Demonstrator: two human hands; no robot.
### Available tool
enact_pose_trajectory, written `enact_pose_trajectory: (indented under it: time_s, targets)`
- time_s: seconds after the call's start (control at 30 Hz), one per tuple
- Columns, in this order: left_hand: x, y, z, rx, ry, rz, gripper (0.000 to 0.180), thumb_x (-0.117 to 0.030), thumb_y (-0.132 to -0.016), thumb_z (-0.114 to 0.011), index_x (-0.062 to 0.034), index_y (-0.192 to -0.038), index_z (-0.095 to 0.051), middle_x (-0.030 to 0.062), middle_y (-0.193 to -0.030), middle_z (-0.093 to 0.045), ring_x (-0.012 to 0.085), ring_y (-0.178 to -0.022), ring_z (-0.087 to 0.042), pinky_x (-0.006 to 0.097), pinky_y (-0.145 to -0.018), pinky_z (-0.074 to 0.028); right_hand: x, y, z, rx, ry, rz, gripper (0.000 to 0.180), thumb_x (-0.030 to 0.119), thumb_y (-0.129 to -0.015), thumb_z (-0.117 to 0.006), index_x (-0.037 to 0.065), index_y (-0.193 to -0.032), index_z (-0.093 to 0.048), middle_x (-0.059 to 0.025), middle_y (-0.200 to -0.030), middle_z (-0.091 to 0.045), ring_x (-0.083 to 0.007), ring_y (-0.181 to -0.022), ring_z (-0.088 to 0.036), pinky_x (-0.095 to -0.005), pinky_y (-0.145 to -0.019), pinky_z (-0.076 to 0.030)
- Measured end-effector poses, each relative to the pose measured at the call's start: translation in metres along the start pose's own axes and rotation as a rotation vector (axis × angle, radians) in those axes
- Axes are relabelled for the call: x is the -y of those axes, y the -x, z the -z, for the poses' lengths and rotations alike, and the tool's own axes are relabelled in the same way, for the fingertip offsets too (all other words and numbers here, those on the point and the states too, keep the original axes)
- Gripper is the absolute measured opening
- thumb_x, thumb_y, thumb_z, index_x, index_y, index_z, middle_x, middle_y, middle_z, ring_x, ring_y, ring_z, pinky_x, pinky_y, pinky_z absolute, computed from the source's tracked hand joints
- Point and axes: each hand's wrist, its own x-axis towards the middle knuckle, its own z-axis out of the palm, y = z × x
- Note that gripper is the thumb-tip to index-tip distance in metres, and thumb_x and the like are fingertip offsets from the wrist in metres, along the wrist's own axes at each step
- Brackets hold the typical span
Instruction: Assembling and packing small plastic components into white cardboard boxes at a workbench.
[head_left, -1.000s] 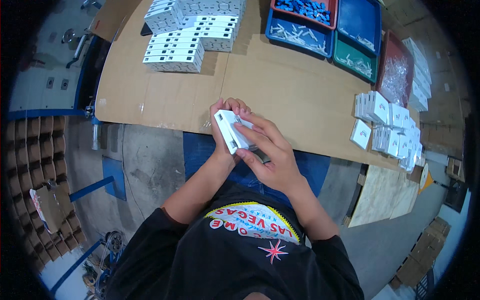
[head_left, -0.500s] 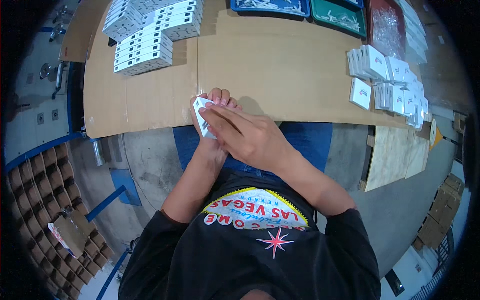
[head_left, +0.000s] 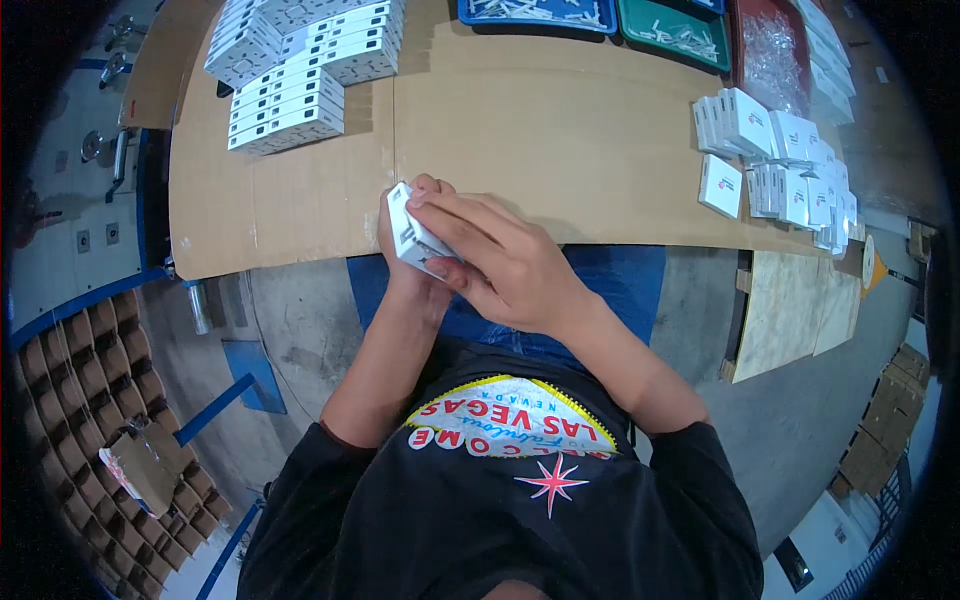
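A small white box (head_left: 407, 228) stands tilted between my hands, just over the table's near edge. My left hand (head_left: 412, 278) is closed round it from beneath and the left side, its fingers mostly hidden behind the box. Across the box's right side lies my right hand (head_left: 510, 262), fingertips pressed on its upper part and thumb near its lower end. The box's right face is largely covered by those fingers.
Stacked white boxes (head_left: 290, 105) stand at the back left of the cardboard-covered table (head_left: 520, 130). Blue (head_left: 540, 22), green (head_left: 675, 45) and red (head_left: 750, 70) trays of small parts line the far edge. White packs (head_left: 790, 175) crowd the right side.
My right hand has shifted slightly, with its thumb now showing by the box's lower end. The box has tilted a little, and the left fingers are curled further out of sight.
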Motion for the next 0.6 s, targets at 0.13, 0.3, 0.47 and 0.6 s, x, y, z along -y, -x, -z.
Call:
enact_pose_trajectory:
  time_s: [0.13, 0.3, 0.47, 0.6]
  targets:
    - [-0.003, 0.003, -0.008, 0.074, -0.045, 0.022, 0.040, -0.043, -0.105, -0.033, -0.0150, -0.079, -0.048, 0.0014, -0.076, -0.051, 0.0153, -0.070, -0.051, 0.031, -0.065, -0.044, -0.004, 0.003, -0.004, -0.083, -0.072, 0.024, 0.048, 0.006, -0.088, -0.072, 0.002, -0.135, -0.064, -0.0163, -0.122, -0.071, -0.0334, -0.108, -0.068, -0.0394, -0.091, -0.057]
    - [0.005, -0.001, 0.002, 0.042, 0.051, 0.046, 0.042, -0.042, -0.104, -0.032, -0.0145, -0.079, -0.049, 0.0018, -0.075, -0.051, 0.0160, -0.069, -0.051, 0.032, -0.063, -0.044, -0.001, 0.008, -0.015, -0.101, -0.024, -0.017, 0.046, 0.004, -0.087, -0.073, 0.000, -0.132, -0.066, -0.0149, -0.123, -0.071, -0.0314, -0.100, -0.069, -0.0382, -0.082, -0.058]
    - [0.005, 0.006, -0.013, -0.081, 0.039, 0.025, 0.047, -0.049, -0.107, -0.034, -0.0116, -0.088, -0.054, 0.0031, -0.084, -0.056, 0.0172, -0.079, -0.057, 0.032, -0.069, -0.048, -0.002, 0.006, -0.012, -0.141, -0.065, -0.128, 0.036, 0.006, -0.094, -0.069, -0.002, -0.128, -0.066, -0.0159, -0.110, -0.073, -0.0308, -0.090, -0.069, -0.0392, -0.074, -0.056]
    - [0.020, 0.023, -0.069, -0.304, -0.196, -0.421, 0.050, -0.050, -0.109, -0.042, -0.0068, -0.130, -0.054, 0.0074, -0.114, -0.059, 0.0162, -0.103, -0.058, 0.029, -0.086, -0.050, -0.002, -0.004, -0.004, -0.229, -0.019, -0.265, 0.031, 0.008, -0.097, -0.066, -0.003, -0.126, -0.067, -0.0171, -0.107, -0.073, -0.0318, -0.089, -0.068, -0.0397, -0.073, -0.055]
